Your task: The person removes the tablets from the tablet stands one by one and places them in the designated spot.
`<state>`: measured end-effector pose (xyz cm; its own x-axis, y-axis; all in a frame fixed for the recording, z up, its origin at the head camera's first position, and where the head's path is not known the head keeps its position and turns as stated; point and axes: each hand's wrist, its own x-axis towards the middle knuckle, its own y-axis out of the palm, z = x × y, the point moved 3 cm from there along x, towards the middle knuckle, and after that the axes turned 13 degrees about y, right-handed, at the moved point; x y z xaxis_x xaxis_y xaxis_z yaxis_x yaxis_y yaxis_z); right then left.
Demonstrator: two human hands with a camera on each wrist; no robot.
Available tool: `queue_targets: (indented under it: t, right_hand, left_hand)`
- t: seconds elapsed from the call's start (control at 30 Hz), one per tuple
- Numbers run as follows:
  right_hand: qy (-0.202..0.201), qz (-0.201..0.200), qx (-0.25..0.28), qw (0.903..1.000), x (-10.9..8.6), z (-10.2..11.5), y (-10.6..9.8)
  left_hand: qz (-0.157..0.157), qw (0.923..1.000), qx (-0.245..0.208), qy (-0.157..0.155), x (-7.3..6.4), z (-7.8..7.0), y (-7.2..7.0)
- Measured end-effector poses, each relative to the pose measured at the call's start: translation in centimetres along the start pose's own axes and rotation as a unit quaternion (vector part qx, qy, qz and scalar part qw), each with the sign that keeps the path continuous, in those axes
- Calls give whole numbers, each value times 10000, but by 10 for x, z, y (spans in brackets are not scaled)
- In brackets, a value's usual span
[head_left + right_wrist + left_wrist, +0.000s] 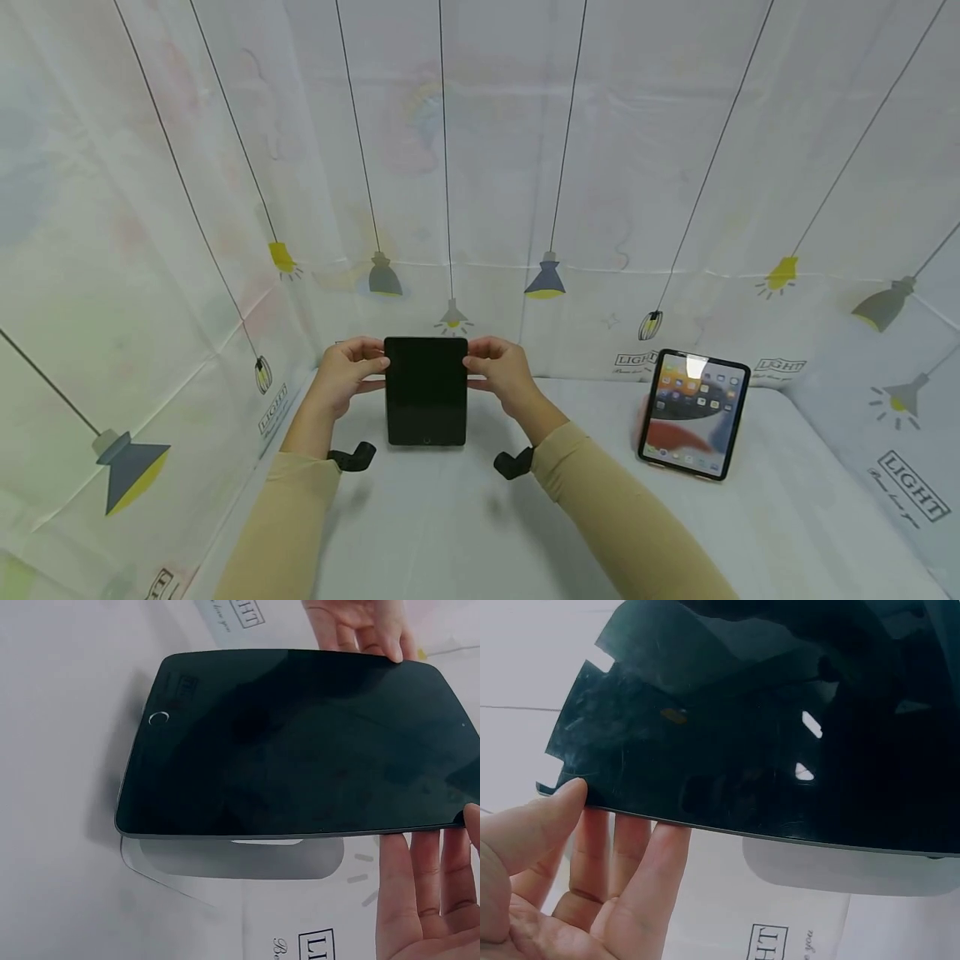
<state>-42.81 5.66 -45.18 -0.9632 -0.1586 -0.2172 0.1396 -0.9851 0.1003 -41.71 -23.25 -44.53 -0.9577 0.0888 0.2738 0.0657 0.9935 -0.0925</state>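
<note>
A black tablet (426,392) with a dark screen and a round home button stands upright in front of me. My left hand (341,375) pinches its left edge near the top, thumb on the screen side and fingers behind. On the opposite edge my right hand (510,379) grips it the same way. Behind the tablet, a pale rounded plate (247,859) shows past its edge in the right wrist view; how the two join is hidden. Reflections cover the screen (727,750) in the left wrist view.
To the right, a second tablet (693,414) with a lit home screen leans back on a mostly hidden pinkish support. Both stand on a white-covered table (442,525). White curtains (487,167) printed with hanging lamps enclose the back and sides. Black wrist cameras (352,457) sit at both cuffs.
</note>
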Motion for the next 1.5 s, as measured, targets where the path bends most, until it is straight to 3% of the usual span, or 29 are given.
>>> queue_targets:
  t: [0.7, 1.2, 1.5]
  right_hand:
    - [10, 156, -145, 9998, -22, 0, -2]
    - [222, 96, -120, 9996, -33, -14, 0]
    - [414, 67, -178, 9990, -34, -27, -1]
  left_hand:
    - [-80, 9996, 236, -149, -18, -3, 3]
    - [-19, 9988, 366, -335, -35, -6, 6]
    - [22, 9977, 401, -545, -42, 4, 7]
